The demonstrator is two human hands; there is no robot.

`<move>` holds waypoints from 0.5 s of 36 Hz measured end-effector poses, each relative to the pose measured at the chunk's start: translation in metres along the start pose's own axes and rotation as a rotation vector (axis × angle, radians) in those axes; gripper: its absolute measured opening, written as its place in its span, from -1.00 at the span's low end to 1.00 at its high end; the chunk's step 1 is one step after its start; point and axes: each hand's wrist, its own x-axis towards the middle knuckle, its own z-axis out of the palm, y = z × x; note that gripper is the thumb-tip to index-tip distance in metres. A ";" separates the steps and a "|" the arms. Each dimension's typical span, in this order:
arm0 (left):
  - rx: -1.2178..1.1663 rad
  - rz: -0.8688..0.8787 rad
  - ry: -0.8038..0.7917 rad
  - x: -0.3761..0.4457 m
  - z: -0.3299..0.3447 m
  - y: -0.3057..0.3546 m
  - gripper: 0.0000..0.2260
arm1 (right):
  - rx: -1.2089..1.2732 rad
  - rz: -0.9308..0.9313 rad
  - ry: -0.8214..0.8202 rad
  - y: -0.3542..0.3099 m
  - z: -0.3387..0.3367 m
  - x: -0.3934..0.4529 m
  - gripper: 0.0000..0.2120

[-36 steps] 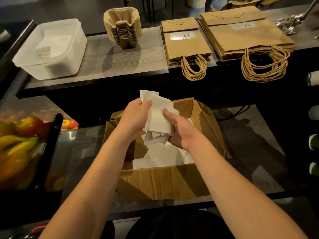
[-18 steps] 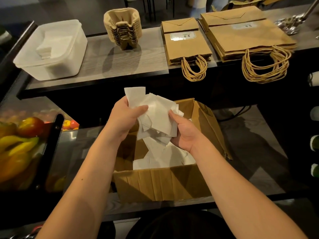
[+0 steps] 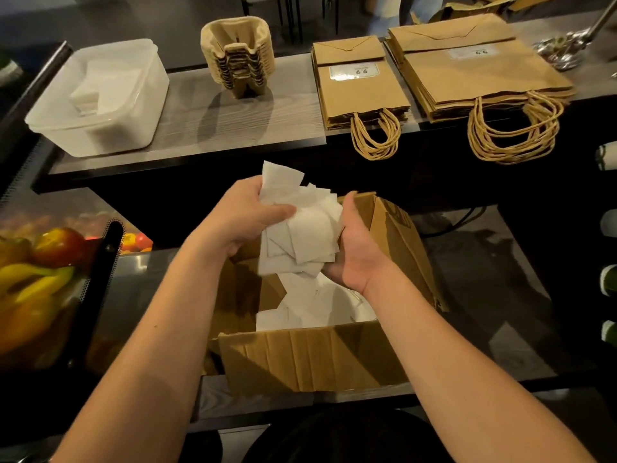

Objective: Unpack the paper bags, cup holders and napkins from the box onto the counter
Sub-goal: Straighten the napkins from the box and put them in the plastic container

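Plastic tub (image 3: 100, 95) at upper left of the bench (image 3: 207, 128) already held napkins; cup holders (image 3: 237, 55) and two paper bag stacks (image 3: 362, 85) lay rightward, unpacked. Left hand (image 3: 240, 218) and right hand (image 3: 355, 248) together clutched a loose white napkin bundle (image 3: 300, 228) above the box (image 3: 310, 359) at centre. More crumpled napkins (image 3: 317, 305) remained inside.

White label reading "66" on smaller paper bag stack (image 3: 362, 85), similar "66" label on larger paper bag stack (image 3: 480, 71)
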 end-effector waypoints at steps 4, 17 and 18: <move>0.058 0.024 0.137 0.002 0.013 -0.004 -0.73 | 0.026 -0.018 -0.034 0.002 -0.005 -0.001 -0.26; 0.024 0.013 0.070 -0.014 -0.033 0.007 -0.80 | -0.108 -0.025 0.145 -0.007 -0.021 0.001 -0.53; 0.078 0.011 0.017 -0.015 -0.039 0.009 -0.78 | -0.135 -0.019 0.164 -0.007 -0.020 0.002 -0.54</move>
